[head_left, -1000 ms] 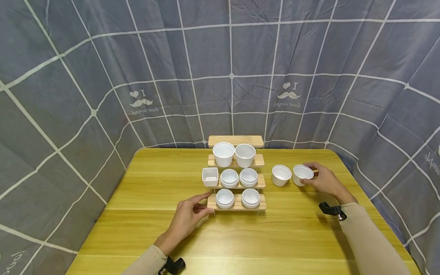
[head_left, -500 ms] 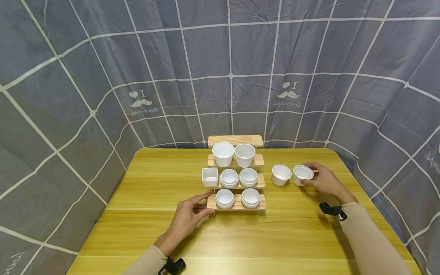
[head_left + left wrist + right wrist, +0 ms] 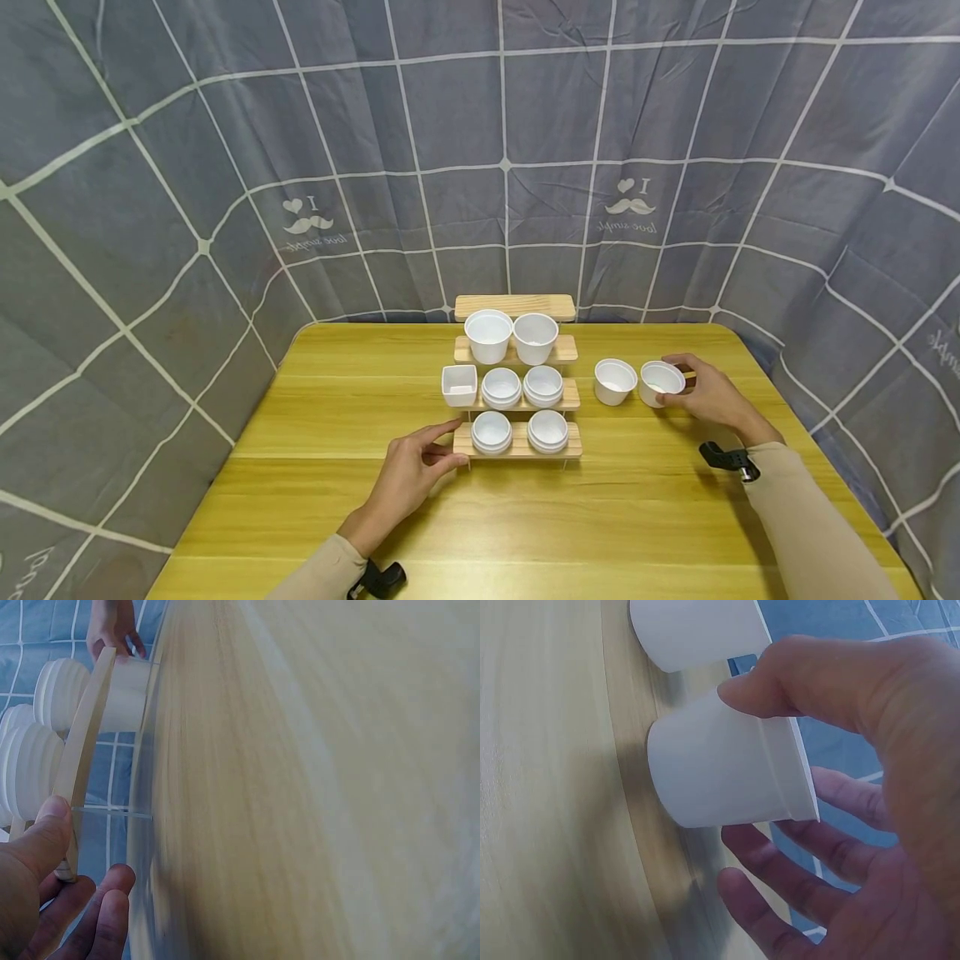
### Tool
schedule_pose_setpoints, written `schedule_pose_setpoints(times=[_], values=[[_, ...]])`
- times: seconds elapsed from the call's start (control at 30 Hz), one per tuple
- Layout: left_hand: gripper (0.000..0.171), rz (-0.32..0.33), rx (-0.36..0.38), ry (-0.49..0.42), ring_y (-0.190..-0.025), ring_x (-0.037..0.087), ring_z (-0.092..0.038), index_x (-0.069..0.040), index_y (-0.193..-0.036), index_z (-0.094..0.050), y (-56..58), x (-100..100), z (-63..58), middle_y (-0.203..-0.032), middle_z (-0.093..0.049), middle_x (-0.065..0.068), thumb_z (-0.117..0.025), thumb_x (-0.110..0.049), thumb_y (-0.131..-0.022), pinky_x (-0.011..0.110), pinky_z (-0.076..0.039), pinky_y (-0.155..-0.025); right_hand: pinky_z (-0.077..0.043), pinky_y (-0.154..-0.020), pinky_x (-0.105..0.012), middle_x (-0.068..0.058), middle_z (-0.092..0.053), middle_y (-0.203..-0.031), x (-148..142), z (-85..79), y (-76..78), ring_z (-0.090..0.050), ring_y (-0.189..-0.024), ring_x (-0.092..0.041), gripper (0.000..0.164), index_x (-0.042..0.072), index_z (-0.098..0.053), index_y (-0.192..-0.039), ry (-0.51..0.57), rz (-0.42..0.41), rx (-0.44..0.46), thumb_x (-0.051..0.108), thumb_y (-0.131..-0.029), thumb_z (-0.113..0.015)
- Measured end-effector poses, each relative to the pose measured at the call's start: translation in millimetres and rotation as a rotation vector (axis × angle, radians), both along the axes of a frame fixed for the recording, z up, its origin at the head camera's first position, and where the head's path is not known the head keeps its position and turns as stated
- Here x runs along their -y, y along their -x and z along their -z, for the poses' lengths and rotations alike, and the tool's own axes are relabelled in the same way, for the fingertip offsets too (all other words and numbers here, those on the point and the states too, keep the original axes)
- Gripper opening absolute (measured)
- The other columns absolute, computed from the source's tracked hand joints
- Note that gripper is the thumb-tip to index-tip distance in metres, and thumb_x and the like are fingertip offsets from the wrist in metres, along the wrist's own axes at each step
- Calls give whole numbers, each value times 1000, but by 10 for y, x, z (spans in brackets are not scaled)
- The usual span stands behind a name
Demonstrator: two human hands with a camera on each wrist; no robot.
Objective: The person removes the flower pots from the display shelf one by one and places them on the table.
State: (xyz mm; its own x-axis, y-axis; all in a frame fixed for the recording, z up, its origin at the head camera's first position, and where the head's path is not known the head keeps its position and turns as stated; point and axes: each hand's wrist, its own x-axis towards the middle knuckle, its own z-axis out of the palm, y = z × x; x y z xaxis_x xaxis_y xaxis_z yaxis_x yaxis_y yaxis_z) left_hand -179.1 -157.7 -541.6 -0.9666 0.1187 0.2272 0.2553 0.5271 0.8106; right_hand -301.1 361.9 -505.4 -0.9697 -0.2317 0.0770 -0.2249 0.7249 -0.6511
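Observation:
A tiered wooden stand [image 3: 519,446] stands on the table, with white round bowls [image 3: 492,435] on its two lower shelves. My left hand [image 3: 408,473] pinches the left end of the lowest shelf; in the left wrist view the thumb [image 3: 46,836] lies over the board [image 3: 84,742] and a finger is under it. On the right, a white cup [image 3: 654,395] is gripped by my right hand [image 3: 712,397]. The right wrist view has the thumb [image 3: 780,679] on one side of this cup [image 3: 712,765] and fingers on the other. Left of it stands a similar white cup [image 3: 615,387].
A square white dish [image 3: 459,387] sits at the left end of the middle shelf. Two deeper white cups [image 3: 489,340] occupy the shelf above. The top shelf [image 3: 514,306] is bare wood. Behind the wooden table [image 3: 360,367] hangs a grey checked cloth [image 3: 450,133].

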Motion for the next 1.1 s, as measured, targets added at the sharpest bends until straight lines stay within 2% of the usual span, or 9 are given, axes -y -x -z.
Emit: schedule_pose_setpoints(times=[0.2,0.43,0.5,0.6,0.73,0.93,1.1], values=[[57,8,-17,-2,-87,12,-87,-13,-149,-81,2,-6,3,-118,-89,15,-99,-15,-94,19,-66,-78,-59,-86,-20,-37,-68,-142,-21,5,-7,-78,-122,-51,88,-11,-50,-165,-1,-19,5,21,-98,-97],[58,-3,-12,3,-88,12,-87,-14,-149,-81,12,-2,7,-118,-90,14,-99,-16,-94,17,-65,-79,-60,-88,-22,-38,-64,-150,-24,-13,4,-77,-127,-55,93,-12,-45,-170,2,-40,12,20,-99,-96],[58,-2,-7,2,-89,13,-87,-14,-149,-81,14,-2,3,-118,-89,14,-99,-15,-94,16,-65,-80,-64,-93,-29,-39,-63,-152,-26,-27,5,-76,-128,-57,94,-12,-44,-170,-2,-45,9,19,-99,-96],[58,4,-2,1,-90,14,-88,-13,-150,-80,15,-2,-2,-119,-89,14,-98,-15,-94,16,-65,-80,-68,-100,-47,-42,-60,-153,-33,-53,4,-73,-130,-61,95,-13,-43,-170,-4,-51,1,19,-98,-97],[58,11,-6,7,-91,16,-88,-12,-150,-80,16,7,-4,-121,-89,15,-98,-15,-94,15,-65,-80,-65,-106,-66,-45,-58,-156,-34,-95,-4,-69,-132,-66,97,-13,-43,-170,-5,-55,-11,19,-98,-97],[58,17,-17,14,-93,18,-89,-10,-150,-80,14,10,-11,-125,-88,16,-98,-16,-95,15,-65,-80,-58,-112,-76,-45,-56,-160,-28,-162,-17,-64,-140,-69,96,-10,-44,-171,-30,-41,-44,22,-98,-97],[58,20,-15,21,-90,18,-88,-11,-150,-80,10,7,-26,-122,-89,16,-98,-17,-95,16,-65,-79,-53,-117,-80,-41,-54,-165,5,-232,-36,-59,-146,-69,97,-6,-44,-173,-60,-16,-58,27,-99,-96]])
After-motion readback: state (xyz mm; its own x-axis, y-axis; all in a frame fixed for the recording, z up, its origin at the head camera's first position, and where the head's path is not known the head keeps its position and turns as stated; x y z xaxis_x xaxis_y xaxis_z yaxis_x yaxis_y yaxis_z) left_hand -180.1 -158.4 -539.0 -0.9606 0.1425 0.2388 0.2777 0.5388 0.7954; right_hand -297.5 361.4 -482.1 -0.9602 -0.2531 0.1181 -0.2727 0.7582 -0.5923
